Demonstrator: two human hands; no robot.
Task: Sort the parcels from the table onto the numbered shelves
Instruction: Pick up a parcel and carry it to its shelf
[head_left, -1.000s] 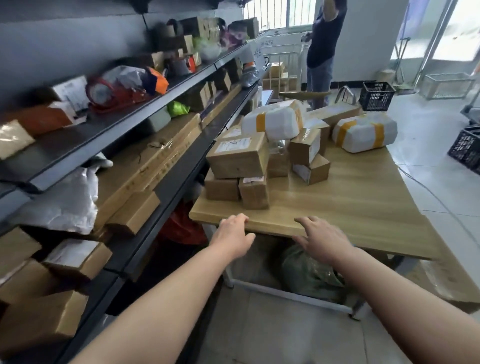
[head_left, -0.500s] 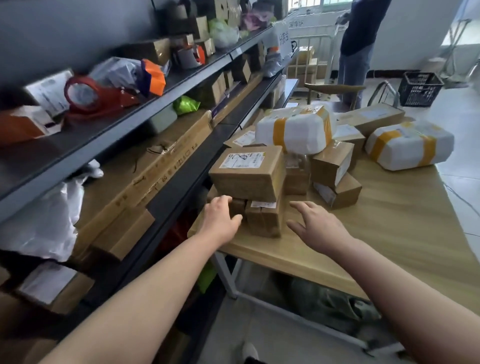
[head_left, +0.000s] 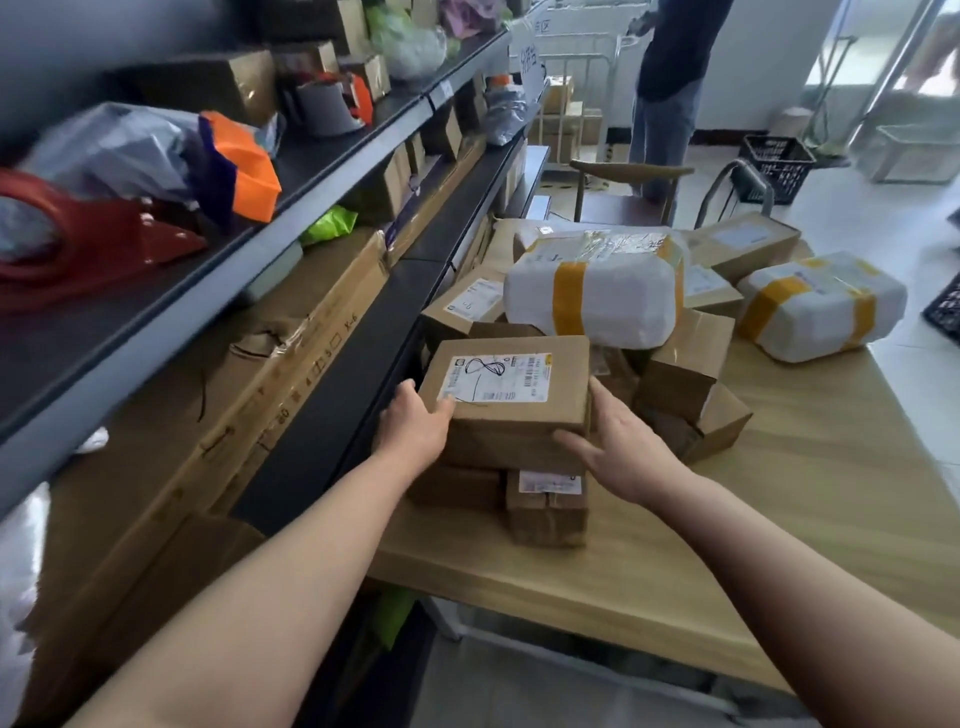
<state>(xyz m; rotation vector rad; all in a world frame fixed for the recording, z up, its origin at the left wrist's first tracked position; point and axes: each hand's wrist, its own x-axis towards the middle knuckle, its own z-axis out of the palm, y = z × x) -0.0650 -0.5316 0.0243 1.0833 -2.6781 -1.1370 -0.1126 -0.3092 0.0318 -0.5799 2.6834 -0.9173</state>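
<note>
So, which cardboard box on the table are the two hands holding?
The large box with the pen-scrawled label, topmost and nearest; left hand and right hand grip its sides.

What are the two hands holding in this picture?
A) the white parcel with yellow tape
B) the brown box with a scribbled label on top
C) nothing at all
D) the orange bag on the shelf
B: the left hand and the right hand grip opposite sides of the labelled brown box on the near stack.
</note>
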